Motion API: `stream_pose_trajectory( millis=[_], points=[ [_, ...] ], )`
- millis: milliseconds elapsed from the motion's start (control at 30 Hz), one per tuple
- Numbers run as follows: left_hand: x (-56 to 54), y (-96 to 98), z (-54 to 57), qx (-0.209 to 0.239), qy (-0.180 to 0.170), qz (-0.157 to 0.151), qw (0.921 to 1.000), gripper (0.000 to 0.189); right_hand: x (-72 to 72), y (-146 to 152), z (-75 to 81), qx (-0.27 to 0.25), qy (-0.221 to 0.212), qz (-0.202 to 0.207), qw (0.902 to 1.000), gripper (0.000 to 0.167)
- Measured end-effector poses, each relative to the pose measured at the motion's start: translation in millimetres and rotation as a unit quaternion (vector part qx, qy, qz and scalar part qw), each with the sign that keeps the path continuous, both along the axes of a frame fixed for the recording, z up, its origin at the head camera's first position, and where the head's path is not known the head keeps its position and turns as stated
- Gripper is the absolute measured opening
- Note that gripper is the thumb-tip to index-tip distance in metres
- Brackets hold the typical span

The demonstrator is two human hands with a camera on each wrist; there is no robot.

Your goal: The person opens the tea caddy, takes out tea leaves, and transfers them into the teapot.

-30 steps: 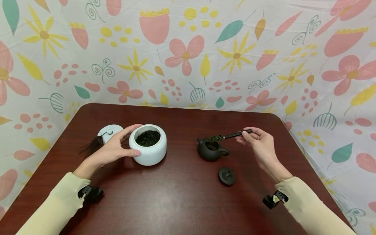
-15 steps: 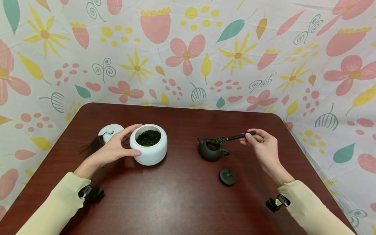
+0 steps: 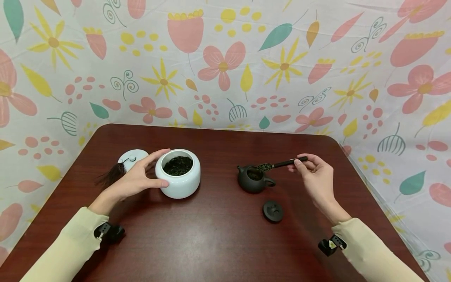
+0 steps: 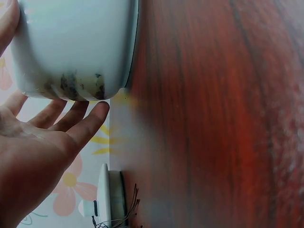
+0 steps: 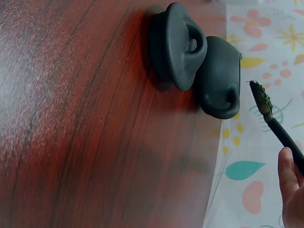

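Note:
My left hand (image 3: 135, 178) curls thumb and fingers around the left side of a white ceramic tea jar (image 3: 181, 184), which holds dark loose tea leaves (image 3: 178, 166). In the left wrist view the jar (image 4: 71, 42) shows a dark painted pattern near the fingertips. Thumb and fingers of my right hand (image 3: 315, 178) pinch the dark handle of a tea scoop (image 3: 282, 163). The scoop's tip, loaded with leaves, overlaps the mouth of a small black teapot (image 3: 251, 184). Some leaves show inside the pot. In the right wrist view the scoop (image 5: 263, 104) carries green leaves.
The black teapot lid (image 3: 273, 211) lies on the brown table (image 3: 211, 243), in front of the pot. Behind my left hand lies the white jar lid (image 3: 135, 157) with a dark tassel (image 3: 112, 175). A floral cloth (image 3: 225, 70) hangs behind the table.
My right hand has shifted slightly to the right with the tea scoop, and the scoop's handle end sits a little farther right. My left hand and the jar have stayed in place.

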State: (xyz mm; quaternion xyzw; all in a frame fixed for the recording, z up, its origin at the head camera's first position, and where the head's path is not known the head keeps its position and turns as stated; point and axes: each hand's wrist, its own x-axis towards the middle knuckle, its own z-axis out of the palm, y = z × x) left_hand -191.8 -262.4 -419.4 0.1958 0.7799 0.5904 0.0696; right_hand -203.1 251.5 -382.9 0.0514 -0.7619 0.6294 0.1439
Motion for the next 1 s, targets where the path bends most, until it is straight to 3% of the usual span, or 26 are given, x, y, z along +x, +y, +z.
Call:
stream_pose_trajectory(
  millis=[467,1000],
  points=[
    [0.3,-0.1,-1.4,0.001,-0.001,0.001,1.0,0.093,1.3,-8.8,0.3,0.092,0.045,-0.045,0.9937,0.018],
    [-0.7,-0.6,-2.1,0.0,0.0,-0.001,1.0,0.093,5.4,-14.6,-3.4,0.187,0.13,-0.045,0.9728,0.017]
  ],
)
